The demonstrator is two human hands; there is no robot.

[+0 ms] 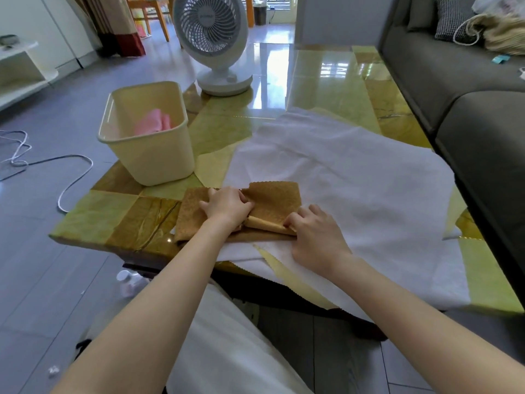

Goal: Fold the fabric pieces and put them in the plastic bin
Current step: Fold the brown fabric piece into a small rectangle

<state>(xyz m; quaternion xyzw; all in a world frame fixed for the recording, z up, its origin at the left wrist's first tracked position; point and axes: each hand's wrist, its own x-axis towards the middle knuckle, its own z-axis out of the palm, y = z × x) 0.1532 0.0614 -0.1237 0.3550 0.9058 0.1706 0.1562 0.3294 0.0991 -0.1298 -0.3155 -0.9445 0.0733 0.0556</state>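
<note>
There are two hands, a left hand (pixel 227 206) and a right hand (pixel 315 234). One brown cloth (pixel 275 197), one white cloth (pixel 355 180), one pink cloth (pixel 153 125). One bin (pixel 153 160), one fan (pixel 210 27), one table (pixel 326 78).

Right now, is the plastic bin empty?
No, a pink fabric piece lies inside the plastic bin.

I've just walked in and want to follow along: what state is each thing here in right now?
brown fabric: partly folded, under both hands
white fabric: spread out flat
plastic bin: upright, holds pink fabric
pink fabric: inside the plastic bin
fan: upright; running or not, unclear
left hand: on the brown fabric, grip unclear
right hand: pinches its folded edge
</note>
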